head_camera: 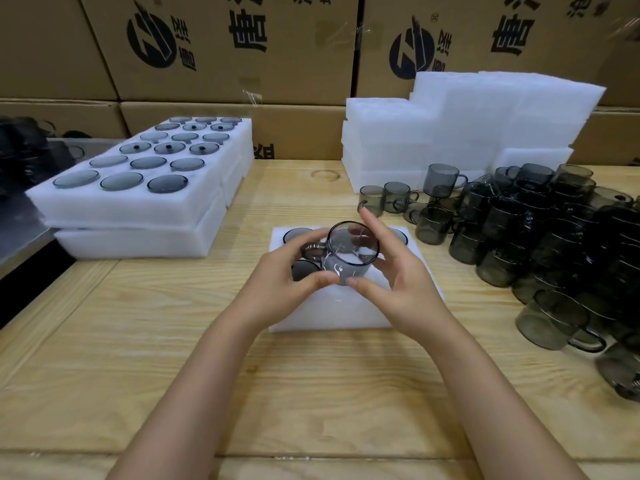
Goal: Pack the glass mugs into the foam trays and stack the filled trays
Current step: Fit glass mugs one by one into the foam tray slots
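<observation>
Glass mug (351, 259) is held over the foam tray (346, 317) on the counter (173, 341), mouth tilted towards the wearer and handle towards the left hand (280, 275). Fingers (323, 279) of that hand and of the right hand (394, 278) are curled round it. The next pocket appears to lie straight below, equally near both hands

1. A smoky grey glass mug (349, 258) is gripped between the left hand (287, 271) and the right hand (391, 271). It is tilted, with its mouth turned upward and its handle to the left.
2. A white foam tray (346, 313) lies flat directly beneath the grip. Seated mugs (304, 268) are seen in its pockets just left of the grip.
3. Filled trays (138, 202) are stacked two high, well left of the grip and beyond it.
4. Loose mugs (554, 237) are piled to the right of the grip.
5. Empty trays (450, 133) are stacked beyond the grip, to its right.
</observation>
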Action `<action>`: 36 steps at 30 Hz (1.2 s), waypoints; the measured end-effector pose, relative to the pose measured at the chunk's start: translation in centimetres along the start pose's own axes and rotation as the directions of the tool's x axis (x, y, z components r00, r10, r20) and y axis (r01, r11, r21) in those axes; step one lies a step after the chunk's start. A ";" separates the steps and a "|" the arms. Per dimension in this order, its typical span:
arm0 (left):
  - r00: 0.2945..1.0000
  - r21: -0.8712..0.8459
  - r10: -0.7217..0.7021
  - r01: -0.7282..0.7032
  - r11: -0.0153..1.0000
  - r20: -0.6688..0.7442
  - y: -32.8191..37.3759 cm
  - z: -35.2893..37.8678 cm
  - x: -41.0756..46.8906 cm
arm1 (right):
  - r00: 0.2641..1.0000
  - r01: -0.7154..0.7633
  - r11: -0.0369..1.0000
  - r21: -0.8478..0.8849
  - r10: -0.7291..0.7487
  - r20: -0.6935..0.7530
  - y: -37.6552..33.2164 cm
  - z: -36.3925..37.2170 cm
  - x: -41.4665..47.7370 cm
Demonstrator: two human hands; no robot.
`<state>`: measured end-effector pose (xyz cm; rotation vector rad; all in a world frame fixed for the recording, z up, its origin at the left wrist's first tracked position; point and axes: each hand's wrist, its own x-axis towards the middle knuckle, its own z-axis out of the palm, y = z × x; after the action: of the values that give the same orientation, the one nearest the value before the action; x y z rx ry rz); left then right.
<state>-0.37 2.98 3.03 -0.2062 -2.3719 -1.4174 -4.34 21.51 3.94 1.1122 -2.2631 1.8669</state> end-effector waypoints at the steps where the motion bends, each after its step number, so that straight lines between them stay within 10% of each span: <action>1: 1.000 -0.010 -0.002 0.001 1.000 -0.025 -0.1 0.0 0.0 | 0.999 0.004 0.999 -0.048 -0.006 -0.038 0.1 0.0 0.1; 9: 0.998 0.123 0.017 -0.010 0.992 -0.060 -0.3 0.4 0.1 | 0.963 -0.130 0.949 -0.287 0.052 -0.264 0.7 0.9 0.2; 25: 0.998 0.289 0.001 -0.018 0.957 0.059 -0.1 0.5 0.2 | 0.956 -0.208 0.869 -0.448 0.084 -0.279 0.7 1.4 0.3; 36: 0.975 0.245 0.017 0.039 0.969 -0.222 2.2 1.1 1.5 | 0.952 -0.239 0.923 -0.300 0.163 -0.258 -0.8 -0.9 2.8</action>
<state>-1.34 4.89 4.96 0.0319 -2.3357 -1.0705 -6.39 20.80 6.02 0.6031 -2.5021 1.4948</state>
